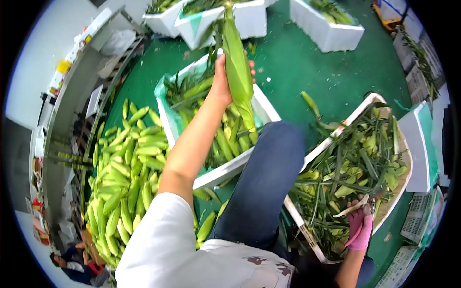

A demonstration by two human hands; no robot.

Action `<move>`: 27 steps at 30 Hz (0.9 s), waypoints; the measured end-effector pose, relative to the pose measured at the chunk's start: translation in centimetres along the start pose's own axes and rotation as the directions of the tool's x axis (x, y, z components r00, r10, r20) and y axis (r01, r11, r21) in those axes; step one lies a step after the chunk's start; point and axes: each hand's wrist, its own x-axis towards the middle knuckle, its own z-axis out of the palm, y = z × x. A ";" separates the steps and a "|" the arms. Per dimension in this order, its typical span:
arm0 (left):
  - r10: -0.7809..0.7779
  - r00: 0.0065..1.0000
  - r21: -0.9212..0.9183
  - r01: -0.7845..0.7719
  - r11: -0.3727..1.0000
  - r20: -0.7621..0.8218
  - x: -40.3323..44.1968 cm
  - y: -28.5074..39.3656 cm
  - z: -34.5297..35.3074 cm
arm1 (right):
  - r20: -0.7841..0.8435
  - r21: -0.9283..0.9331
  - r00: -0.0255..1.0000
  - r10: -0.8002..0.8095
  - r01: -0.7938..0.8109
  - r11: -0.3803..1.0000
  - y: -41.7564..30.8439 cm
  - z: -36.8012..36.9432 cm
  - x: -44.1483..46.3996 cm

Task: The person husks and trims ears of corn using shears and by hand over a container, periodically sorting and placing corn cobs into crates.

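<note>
My left hand (222, 79) is closed around an ear of corn in its green husk (236, 67), held up over a white foam box (180, 185). The ear stands nearly upright, leaves at its top and a pale tip below. My right hand (359, 228), in a pink glove, grips what look like pruning shears (372, 204); blur and fingers hide part of them. A pale curved piece (348, 209) shows beside the fingers. This hand is over a white bin (307, 235) of leaves and husk trimmings (353, 168).
A big heap of husked-on corn ears (127, 185) covers the floor to the left. More foam boxes (331, 36) stand ahead, and one (418, 149) is at the right. Shelving (72, 91) runs along the left wall. Another person (79, 261) sits at the lower left.
</note>
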 end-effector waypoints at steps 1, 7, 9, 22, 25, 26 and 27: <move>0.023 0.994 -0.099 -0.013 0.995 0.109 2.0 0.4 3.4 | 0.010 -0.032 0.998 -0.068 0.068 0.997 -0.9 1.4 0.2; -0.252 0.883 -0.091 0.310 0.946 0.396 5.2 -8.0 23.7 | 0.070 -0.426 0.957 -0.280 0.283 0.860 -7.3 3.6 -1.0; -0.476 0.755 0.064 0.504 0.861 0.451 2.9 -14.0 27.1 | 0.046 -0.529 0.960 -0.275 0.257 0.809 -8.7 2.5 -1.8; -0.851 0.405 0.801 0.352 0.483 0.335 -3.6 -27.9 28.2 | 0.070 -0.907 0.903 -0.424 0.234 0.349 -8.0 -6.2 0.2; -0.915 0.256 0.871 0.309 0.382 0.311 -2.1 -25.8 28.4 | 0.126 -0.804 0.894 -0.430 0.346 0.484 -5.0 -6.7 0.9; -0.929 0.227 0.881 0.313 0.355 0.293 -1.8 -25.6 28.0 | 0.143 -0.723 0.883 -0.448 0.402 0.562 -4.4 -6.2 1.2; -0.940 0.200 0.890 0.315 0.330 0.277 -1.5 -25.4 27.5 | 0.127 -0.668 0.923 -0.363 0.350 0.657 -4.2 -5.8 1.2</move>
